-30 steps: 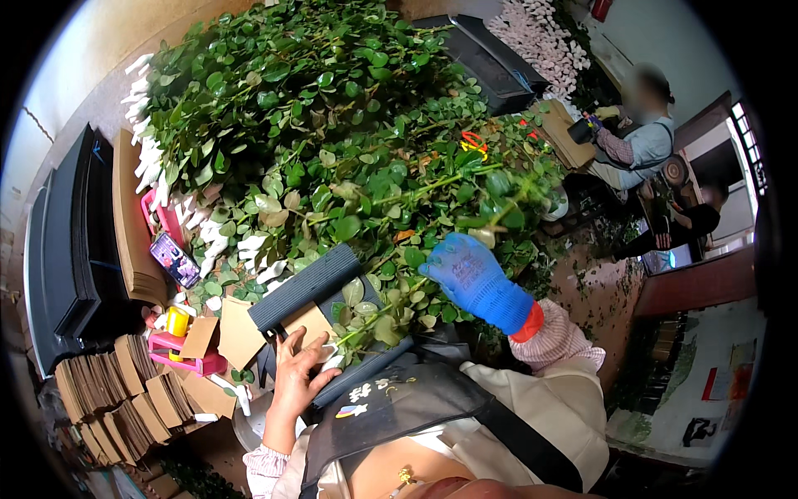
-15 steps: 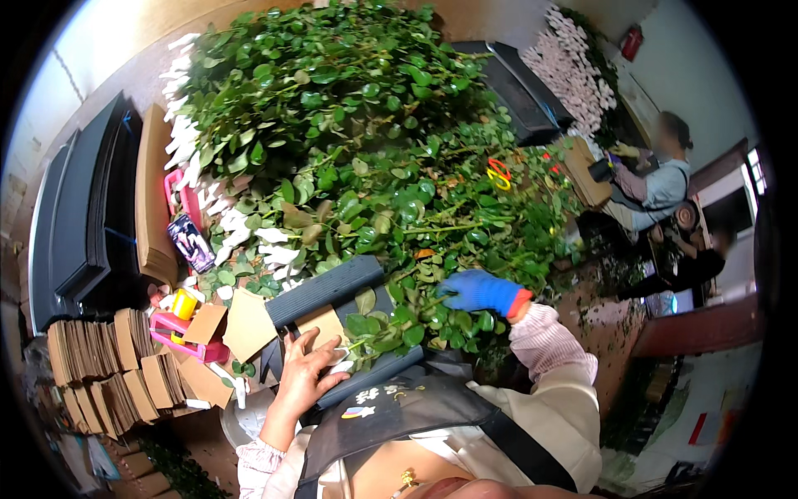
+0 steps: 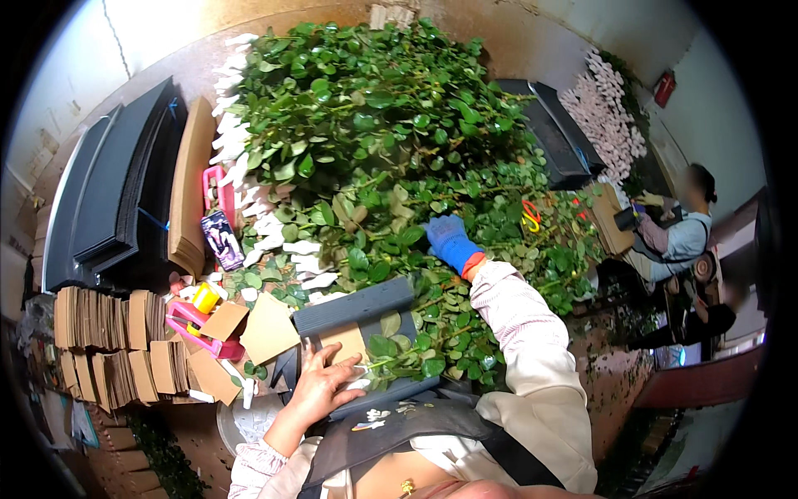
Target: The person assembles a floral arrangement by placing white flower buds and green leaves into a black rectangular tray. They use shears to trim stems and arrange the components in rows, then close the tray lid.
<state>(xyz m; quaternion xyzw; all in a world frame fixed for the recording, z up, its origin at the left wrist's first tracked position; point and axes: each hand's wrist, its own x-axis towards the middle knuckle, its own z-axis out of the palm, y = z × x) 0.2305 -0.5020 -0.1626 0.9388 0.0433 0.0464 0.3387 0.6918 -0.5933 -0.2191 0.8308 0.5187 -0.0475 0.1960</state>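
My bare left hand (image 3: pixel 320 384) lies with fingers spread on a piece of brown cardboard (image 3: pixel 342 341) in a dark grey corrugated wrapper (image 3: pixel 357 303) in front of me. Beside its fingertips are a white-covered flower head (image 3: pixel 357 382) and the leafy stems (image 3: pixel 407 353) running right from it. My right hand (image 3: pixel 451 243), in a blue glove with a red-orange cuff, reaches over a large pile of leafy green stems (image 3: pixel 366 108). Its fingertips are among the leaves, so whether they grip a stem is hidden. White-covered heads (image 3: pixel 237 125) line the pile's left side.
Dark sheets (image 3: pixel 125 183) and cardboard sheets (image 3: pixel 189 183) stand at left, near a phone (image 3: pixel 221 241). Cut cardboard stacks (image 3: pixel 96 318) and a pink tape dispenser (image 3: pixel 204 333) lie closer. Red and yellow scissor handles (image 3: pixel 530 218) show among leaves. Two people are at right.
My right hand has moved forward and left, away from the stems in the wrapper and onto the pile. My left hand stays on the cardboard. The whole view has shifted somewhat.
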